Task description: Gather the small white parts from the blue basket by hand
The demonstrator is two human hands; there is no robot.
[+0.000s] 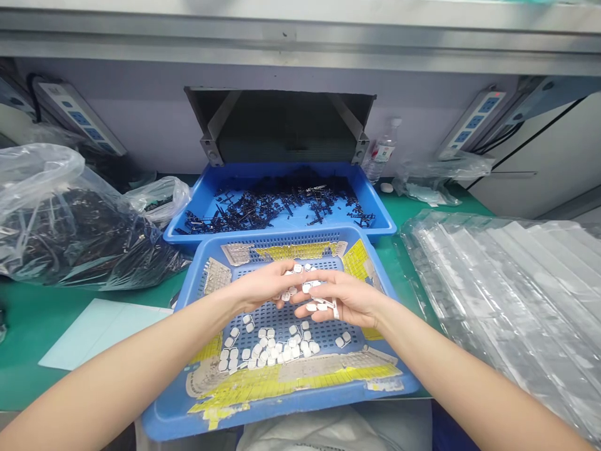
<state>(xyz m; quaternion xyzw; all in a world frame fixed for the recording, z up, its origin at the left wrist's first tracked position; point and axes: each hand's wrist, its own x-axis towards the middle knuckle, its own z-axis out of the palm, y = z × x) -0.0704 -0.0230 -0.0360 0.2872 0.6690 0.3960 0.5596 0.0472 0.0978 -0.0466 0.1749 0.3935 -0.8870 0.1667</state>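
Over the blue perforated basket (225,426), both my hands meet near its middle. My left hand (267,285) has its fingers curled around several small white square plastic pieces. Facing it, my right hand (347,297) holds more of these white plastic pieces (311,307) between and along its fingers, some joined by thin white stems. Below the hands, many loose white pieces (270,351) lie on the basket floor, mostly towards the near side. Yellow and grey tape covers parts of the basket's inner walls.
Behind the basket, a blue tray (385,219) holds black plastic parts (253,203). Clear bags of black parts (79,232) sit at left, above a pale sheet (103,332). Clear plastic trays (507,282) are stacked at right. A bottle (382,150) stands by the wall.
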